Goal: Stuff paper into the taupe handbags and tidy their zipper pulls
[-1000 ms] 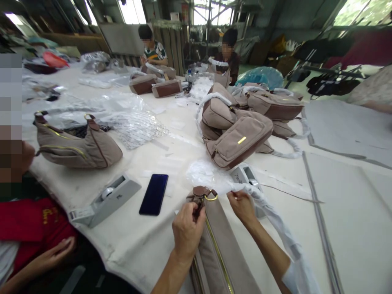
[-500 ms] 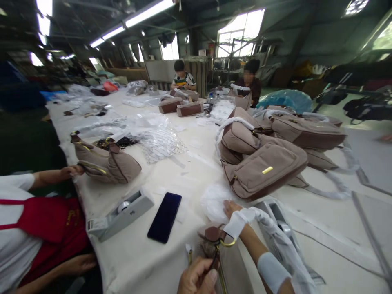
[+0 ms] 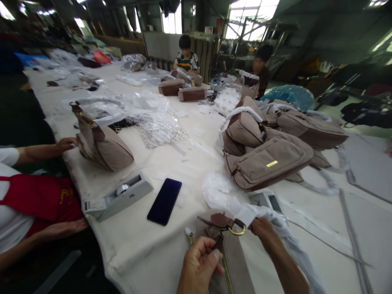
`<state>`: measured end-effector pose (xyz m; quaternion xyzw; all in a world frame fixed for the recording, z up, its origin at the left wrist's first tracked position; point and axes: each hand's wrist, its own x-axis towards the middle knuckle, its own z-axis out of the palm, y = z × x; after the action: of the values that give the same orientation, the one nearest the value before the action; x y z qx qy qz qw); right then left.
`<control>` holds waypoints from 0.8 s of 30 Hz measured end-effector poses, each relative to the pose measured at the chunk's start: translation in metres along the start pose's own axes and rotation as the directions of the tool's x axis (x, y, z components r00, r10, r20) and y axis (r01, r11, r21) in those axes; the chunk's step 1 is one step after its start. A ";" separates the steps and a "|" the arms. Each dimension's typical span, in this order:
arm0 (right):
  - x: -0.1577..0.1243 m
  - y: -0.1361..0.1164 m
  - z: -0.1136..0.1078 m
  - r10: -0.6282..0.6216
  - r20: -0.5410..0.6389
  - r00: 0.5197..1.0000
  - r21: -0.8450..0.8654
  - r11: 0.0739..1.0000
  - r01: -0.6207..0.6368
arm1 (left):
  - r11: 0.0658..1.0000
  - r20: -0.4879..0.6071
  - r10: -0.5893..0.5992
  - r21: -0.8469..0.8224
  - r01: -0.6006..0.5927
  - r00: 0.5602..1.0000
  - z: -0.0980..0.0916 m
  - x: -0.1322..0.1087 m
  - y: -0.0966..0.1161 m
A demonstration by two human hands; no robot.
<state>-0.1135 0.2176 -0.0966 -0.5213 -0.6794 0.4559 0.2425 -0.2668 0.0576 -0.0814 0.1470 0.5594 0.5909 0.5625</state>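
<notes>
A taupe handbag (image 3: 235, 261) with a brown tab and a gold ring (image 3: 236, 232) lies at the near table edge. My left hand (image 3: 200, 265) is closed in a pinch at the bag's top by the zipper end. My right hand (image 3: 265, 230) is closed on a strip of white wrapping paper (image 3: 245, 214) right beside the gold ring. The paper trails off to the right over my forearm.
A dark phone (image 3: 164, 201) and a grey tape dispenser (image 3: 118, 197) lie to the left; a second dispenser (image 3: 266, 201) sits behind my right hand. A pile of taupe bags (image 3: 269, 159) is behind. A person in red at left holds another bag (image 3: 102, 143). Two people sit at the far end.
My right hand has drawn back from the crumpled paper to the gold ring with the paper strip. The view dipped back down slightly. The person at left has tilted their bag upright.
</notes>
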 end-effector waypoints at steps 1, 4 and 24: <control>-0.018 -0.003 -0.005 0.064 0.011 0.998 0.075 0.995 -0.065 | 1.000 0.002 -0.025 -0.014 0.025 1.000 0.000 0.000 0.002; -0.072 -0.012 -0.010 0.268 0.128 0.955 0.377 0.878 -0.297 | 0.996 -0.007 -0.076 -0.041 0.076 0.997 0.001 -0.003 0.008; -0.059 -0.080 0.049 0.017 0.380 0.925 0.257 0.958 -0.124 | 0.975 0.066 0.172 0.129 -0.179 0.983 -0.013 -0.024 0.001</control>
<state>-0.1717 0.1420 -0.0409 -0.4102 -0.6233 0.6457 0.1624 -0.2697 0.0315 -0.0733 0.2495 0.5672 0.5950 0.5119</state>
